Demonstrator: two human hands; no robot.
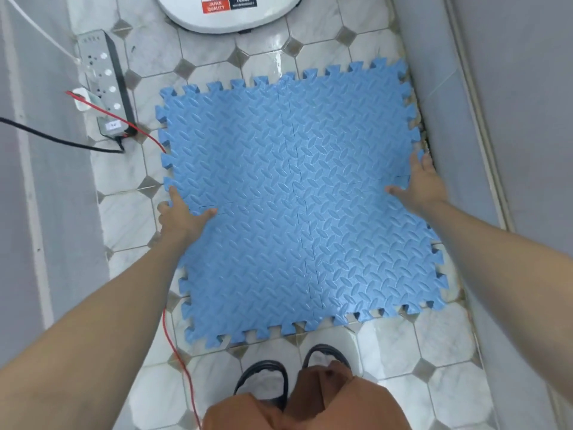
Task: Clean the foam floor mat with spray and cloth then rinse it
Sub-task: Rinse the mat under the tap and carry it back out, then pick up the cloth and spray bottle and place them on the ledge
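Gripping blue foam mat [288,193], interlocking edges

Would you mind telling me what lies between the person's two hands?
In the head view, only the blue foam mat spans the stretch between the left hand and the right hand; its surface there is bare, with nothing resting on it.

Both arms are bare from the edge of the picture down to the wrists, with no sleeves, watch or bands on them. The left hand [181,214] and right hand [423,181] wear no gloves or rings (as far as the blur lets one tell). The legs are covered in rust-orange trousers [297,401] of plain cloth. On the feet are black open sandals [263,380] with broad straps and pale insoles.
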